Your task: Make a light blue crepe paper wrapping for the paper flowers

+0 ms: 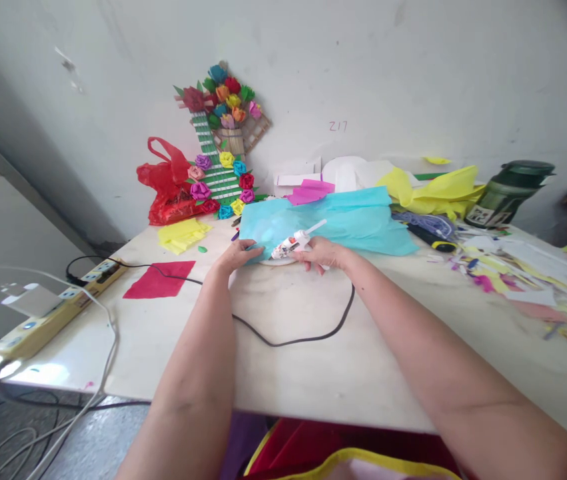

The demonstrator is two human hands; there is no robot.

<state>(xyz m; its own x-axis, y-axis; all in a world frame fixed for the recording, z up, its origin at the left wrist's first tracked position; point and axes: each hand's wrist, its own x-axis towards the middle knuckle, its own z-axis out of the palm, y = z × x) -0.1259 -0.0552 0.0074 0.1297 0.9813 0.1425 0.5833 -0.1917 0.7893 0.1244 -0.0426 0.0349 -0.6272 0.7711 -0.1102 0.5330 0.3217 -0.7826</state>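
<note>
My right hand (pixel 327 253) is wrapped round a white hot glue gun (pixel 288 245), with a clear glue stick (pixel 317 227) poking up from its back end. The gun's nozzle points down and left, over the near edge of a sheet of light blue crepe paper (pixel 353 213). At that sheet's left front corner, my left hand (pixel 240 255) has its fingers and thumb closed on the paper's edge, close to the nozzle. Below the gun shows the rim of a white flat piece (pixel 278 262), mostly covered. A black cord (pixel 283 343) loops across the table in front.
Behind stands a paper-flower guitar decoration (pixel 220 173) beside a red plastic bag (pixel 166 187). Left are a red paper square (pixel 160 280), yellow paper (pixel 183 235) and a power strip (pixel 58 313). Right are a dark bottle (pixel 508 193), a box cutter (pixel 433 239) and paper scraps (pixel 533 280).
</note>
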